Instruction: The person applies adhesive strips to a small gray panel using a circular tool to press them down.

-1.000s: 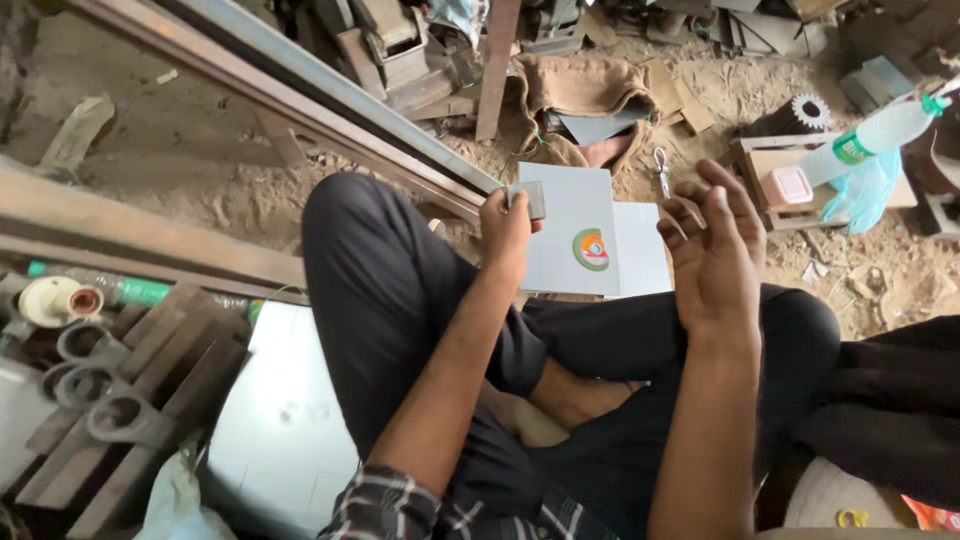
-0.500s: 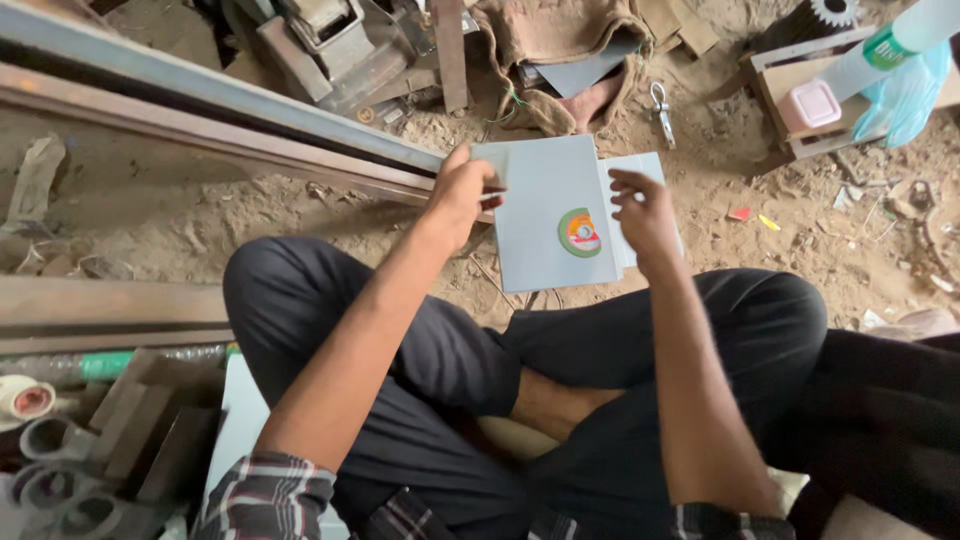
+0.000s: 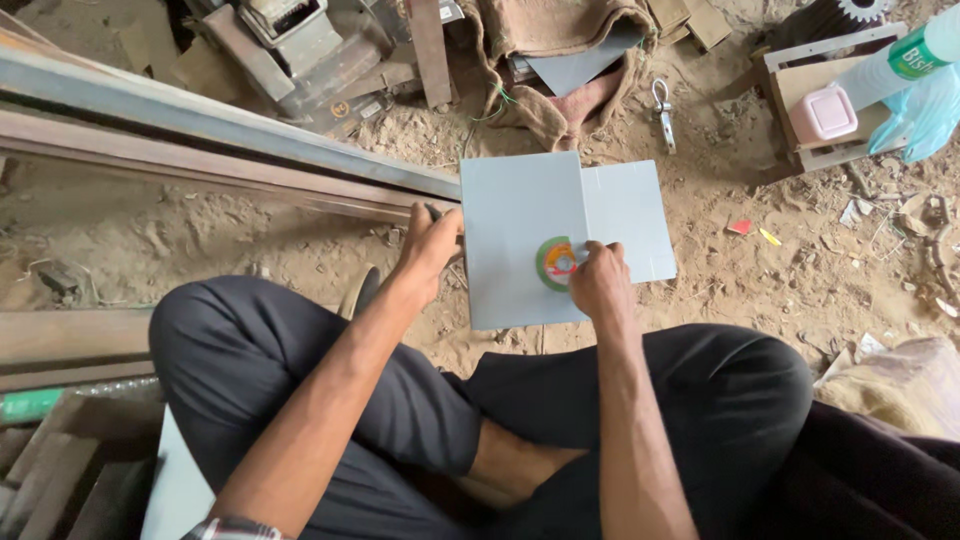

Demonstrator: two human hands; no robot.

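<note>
I sit cross-legged on a sandy floor in dark trousers. My left hand (image 3: 428,245) grips the left edge of a grey sheet (image 3: 515,215) that lies in front of my knees. A second, paler grey sheet (image 3: 628,210) lies under it to the right. My right hand (image 3: 597,282) rests on the grey sheet with its fingers on a round green-and-orange cutting disc (image 3: 552,262), which it partly covers.
Long metal beams (image 3: 220,135) run across the floor at the left. A brown sack (image 3: 560,60) with sheets lies beyond. A metal clamp (image 3: 662,105), a wooden box (image 3: 815,120) with a pink container (image 3: 822,112), a bottle and a blue glove (image 3: 920,110) stand at the right.
The view has dropped closer to the sheets. My right hand came down from the air onto the disc on the grey sheet. My left hand stays on the sheet's left edge.
</note>
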